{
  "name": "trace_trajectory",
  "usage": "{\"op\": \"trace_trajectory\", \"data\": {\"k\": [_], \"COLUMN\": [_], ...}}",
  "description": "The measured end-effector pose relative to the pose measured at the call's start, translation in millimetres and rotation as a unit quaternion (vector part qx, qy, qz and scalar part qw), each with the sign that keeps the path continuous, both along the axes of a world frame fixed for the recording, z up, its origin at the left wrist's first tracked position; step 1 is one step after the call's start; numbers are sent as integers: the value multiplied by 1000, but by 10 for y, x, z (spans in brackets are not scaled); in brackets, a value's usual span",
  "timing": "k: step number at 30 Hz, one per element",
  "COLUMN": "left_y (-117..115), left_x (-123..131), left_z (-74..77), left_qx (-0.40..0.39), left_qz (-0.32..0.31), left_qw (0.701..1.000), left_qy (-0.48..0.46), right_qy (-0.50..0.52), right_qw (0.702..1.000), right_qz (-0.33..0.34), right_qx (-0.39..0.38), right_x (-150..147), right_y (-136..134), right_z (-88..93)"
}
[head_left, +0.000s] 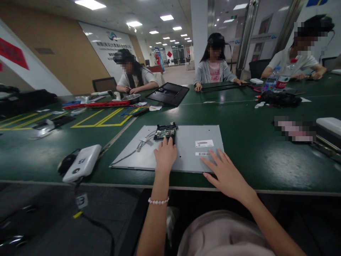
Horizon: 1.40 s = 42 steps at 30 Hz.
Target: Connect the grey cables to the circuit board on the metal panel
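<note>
A flat grey metal panel [186, 135], like the back of a display, lies on the green table before me. Two white labels are stuck on its right part. Near its far edge sits a circuit board in a black frame [165, 132], with grey cables [138, 145] running off to the panel's near left corner. The fingertips of my left hand [165, 156] rest at the near edge of that board, fingers stretched out and not wrapped round it. Spread wide, my right hand [226, 174] is over the panel's right side, by the lower label.
A white power bank [83, 163] with a cable is at left. Farther back lie a black plastic cover [169, 94], a red strip [101, 104], bottles [282, 80] and a black bag [279, 99]. Three people sit across the table; one holds a long black frame [223, 87].
</note>
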<state>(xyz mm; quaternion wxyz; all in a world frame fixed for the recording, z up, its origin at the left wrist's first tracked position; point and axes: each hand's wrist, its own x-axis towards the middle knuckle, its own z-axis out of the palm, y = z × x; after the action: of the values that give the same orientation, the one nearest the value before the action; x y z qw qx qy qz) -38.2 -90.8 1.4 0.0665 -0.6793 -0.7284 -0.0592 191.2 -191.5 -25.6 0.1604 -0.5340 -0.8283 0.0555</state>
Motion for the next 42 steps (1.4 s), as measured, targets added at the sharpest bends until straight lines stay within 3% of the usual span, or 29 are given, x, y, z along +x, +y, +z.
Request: {"op": "trace_trajectory", "data": {"k": [11, 17, 22, 26, 29, 34, 37, 42], "left_y": [-78, 5, 316, 503, 602, 967, 1334, 1851], "left_x": [8, -291, -717, -898, -878, -633, -507, -465], "left_z": [53, 220, 269, 309, 436, 606, 511, 250], "left_qx": [5, 65, -8, -76, -33, 85, 75, -55], "left_qz": [-1, 33, 90, 113, 103, 3, -36, -8], "left_qw": [1000, 997, 996, 991, 994, 996, 996, 998], "left_qy": [-11, -9, 6, -11, -17, 10, 10, -41], "right_qy": [6, 13, 19, 21, 22, 15, 12, 15], "right_qw": [1000, 1000, 1000, 1000, 1000, 1000, 1000, 1000], "right_qz": [3, 4, 4, 4, 3, 4, 3, 5], "right_qx": [-4, -2, 0, -1, -4, -8, -9, -8], "right_x": [14, 26, 27, 24, 25, 26, 23, 12], "right_y": [11, 5, 8, 6, 6, 10, 15, 21], "right_z": [-11, -16, -32, -35, -37, -34, -25, -2]}}
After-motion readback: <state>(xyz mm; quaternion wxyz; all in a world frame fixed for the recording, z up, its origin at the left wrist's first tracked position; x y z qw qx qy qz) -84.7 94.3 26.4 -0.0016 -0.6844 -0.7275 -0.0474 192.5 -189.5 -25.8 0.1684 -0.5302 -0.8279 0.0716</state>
